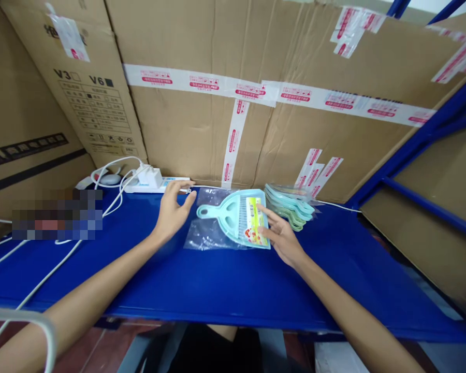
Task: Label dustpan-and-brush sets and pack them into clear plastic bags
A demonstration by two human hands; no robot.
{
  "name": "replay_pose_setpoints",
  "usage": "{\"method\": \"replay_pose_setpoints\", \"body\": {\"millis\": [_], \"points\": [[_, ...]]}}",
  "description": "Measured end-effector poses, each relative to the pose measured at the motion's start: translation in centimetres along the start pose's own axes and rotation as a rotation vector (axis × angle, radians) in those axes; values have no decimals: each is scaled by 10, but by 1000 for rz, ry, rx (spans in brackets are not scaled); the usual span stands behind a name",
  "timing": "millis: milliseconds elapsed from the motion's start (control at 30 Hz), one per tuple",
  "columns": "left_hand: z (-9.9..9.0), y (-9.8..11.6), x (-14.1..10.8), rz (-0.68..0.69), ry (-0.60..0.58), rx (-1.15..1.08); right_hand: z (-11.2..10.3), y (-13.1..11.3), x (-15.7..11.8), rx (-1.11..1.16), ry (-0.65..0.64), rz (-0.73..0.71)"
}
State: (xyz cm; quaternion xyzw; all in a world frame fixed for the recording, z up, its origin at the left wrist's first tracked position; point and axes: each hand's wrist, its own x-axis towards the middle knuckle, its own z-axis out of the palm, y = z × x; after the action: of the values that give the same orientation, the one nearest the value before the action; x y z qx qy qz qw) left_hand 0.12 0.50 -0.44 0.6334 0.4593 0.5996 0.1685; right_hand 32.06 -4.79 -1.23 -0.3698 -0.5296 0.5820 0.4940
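Note:
A light-blue mini dustpan (228,230) lies with its handle pointing left, and a small brush of the same colour (241,217) is set into it. A yellow and white label card (253,220) covers the wide end. My right hand (281,235) grips that wide end at the card, fingertips resting on its face. Under the dustpan is a clear plastic bag (205,239), spread on the blue tabletop. My left hand (174,207) hovers left of the handle, thumb and fingers apart, with nothing in it.
Several bagged blue and green dustpans (291,207) are stacked at the right. A white power strip (171,182) with plugs and cables stands at the back left. Cardboard sheets (186,134) wall the back, and a blue metal frame (411,145) rises at the right.

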Motion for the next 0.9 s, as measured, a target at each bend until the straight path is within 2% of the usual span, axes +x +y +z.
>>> {"method": "replay_pose_setpoints", "body": {"millis": [33, 100, 133, 167, 233, 333, 467, 700, 900], "points": [[0, -2, 2, -159, -44, -137, -2, -5, 0, 7, 32, -30], [4, -1, 1, -455, -262, -467, -6, -13, 0, 16, 58, -68], [7, 2, -2, -558, -380, -614, -8, -16, 0, 16, 57, -78], [11, 6, -5, -617, -471, -724, -10, -18, 1, 13, 51, -82], [16, 14, -12, -653, -541, -839, -12, -17, 2, -7, 30, -76], [21, 18, -19, -688, -545, -893, -16, -11, 4, -54, -5, -68], [22, 10, -22, -745, -510, -895, -17, -6, 5, -150, -40, -65], [26, 15, -29, -788, -506, -875, -17, -7, 3, -286, 10, -58], [27, 18, -33, -776, -456, -843, -17, -2, 6, -338, 38, -54]]}}
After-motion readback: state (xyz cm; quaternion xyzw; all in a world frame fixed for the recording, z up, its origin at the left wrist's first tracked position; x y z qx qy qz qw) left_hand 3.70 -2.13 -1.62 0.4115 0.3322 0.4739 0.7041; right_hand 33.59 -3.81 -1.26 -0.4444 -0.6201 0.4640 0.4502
